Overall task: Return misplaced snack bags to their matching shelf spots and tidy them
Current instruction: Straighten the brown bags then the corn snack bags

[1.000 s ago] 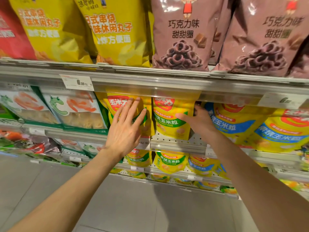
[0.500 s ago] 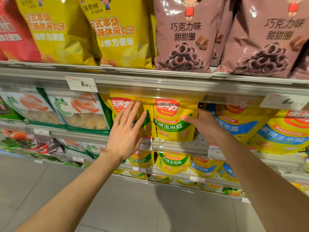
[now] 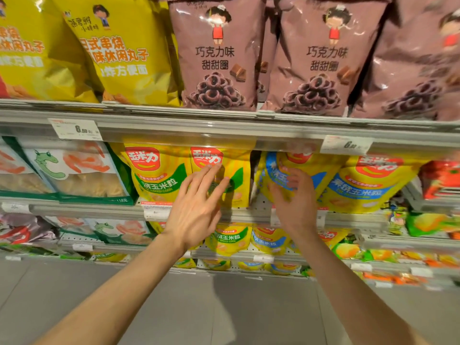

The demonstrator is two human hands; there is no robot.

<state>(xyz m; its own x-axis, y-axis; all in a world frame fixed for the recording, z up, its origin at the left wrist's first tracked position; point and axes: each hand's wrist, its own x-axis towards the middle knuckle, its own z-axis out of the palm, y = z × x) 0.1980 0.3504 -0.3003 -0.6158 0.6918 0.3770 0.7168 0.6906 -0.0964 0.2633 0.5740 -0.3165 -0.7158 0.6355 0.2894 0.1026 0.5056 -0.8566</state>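
Two yellow corn-snack bags with green bands stand side by side on the middle shelf, one on the left [image 3: 159, 175] and one on the right [image 3: 236, 168]. Beside them stand yellow corn bags with blue bands [image 3: 308, 165]. My left hand [image 3: 196, 205] is spread with straight fingers against the front of the right green-band bag. In front of the nearest blue-band bag, my right hand [image 3: 296, 202] has relaxed fingers at the bag's face; it is blurred and holds nothing that I can see.
The upper shelf rail [image 3: 174, 128] with a price tag [image 3: 74, 129] runs just above the hands. It carries large yellow bags [image 3: 119, 51] and brown chocolate-ring bags [image 3: 216, 58]. Green-edged shrimp-cracker bags [image 3: 74, 170] stand left, a red pack [image 3: 440, 178] right. More corn bags fill the lower shelves.
Both hands moved right. My left hand went from the left green-band bag to the right one. My right hand left that bag's edge and is now at the blue-band bag.
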